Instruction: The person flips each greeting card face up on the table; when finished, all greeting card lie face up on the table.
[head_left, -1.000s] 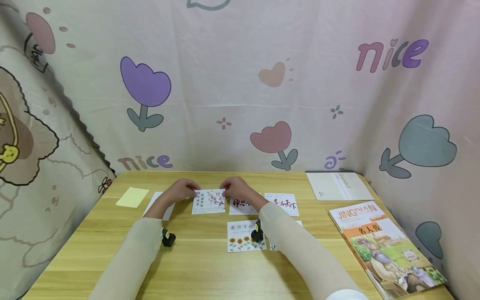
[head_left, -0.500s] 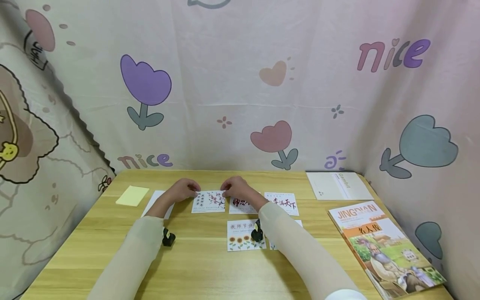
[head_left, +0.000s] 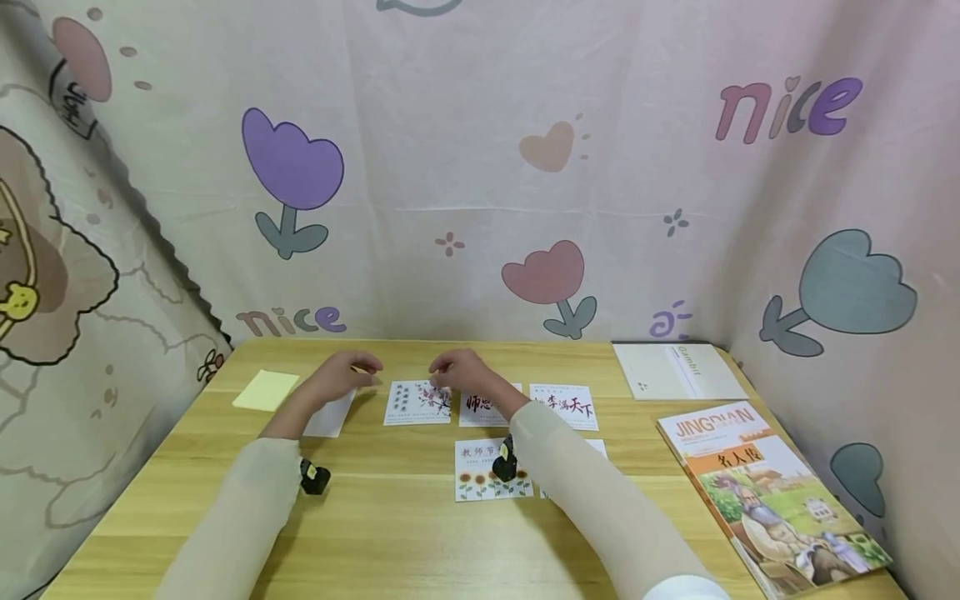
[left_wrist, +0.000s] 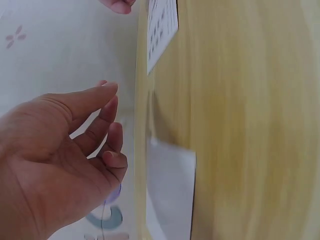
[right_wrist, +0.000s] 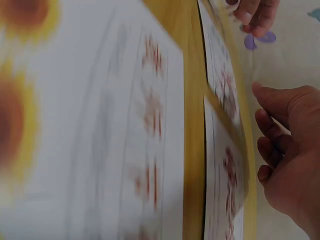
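Note:
A white card with a plum-blossom branch and dark lettering (head_left: 408, 404) lies flat on the table in the head view. My left hand (head_left: 336, 379) hovers left of it, over a plain white card (head_left: 327, 419); in the left wrist view its fingers (left_wrist: 115, 137) are loosely bent with nothing between them. Above the blossom card's right edge is my right hand (head_left: 468, 373), partly covering a card with red lettering (head_left: 480, 410). The right wrist view shows that hand (right_wrist: 292, 145) relaxed, holding nothing.
Another red-lettered card (head_left: 566, 406) lies to the right. In front are a sunflower card (head_left: 480, 483) and one mostly hidden by the right sleeve. Yellow sticky notes (head_left: 265, 390) lie at left; a white notebook (head_left: 678, 372) and an illustrated book (head_left: 772, 500) at right.
Both hands have let go of the blossom card, which stays flat on the table. My left hand has moved left, over the plain white card; my right hand has shifted slightly left.

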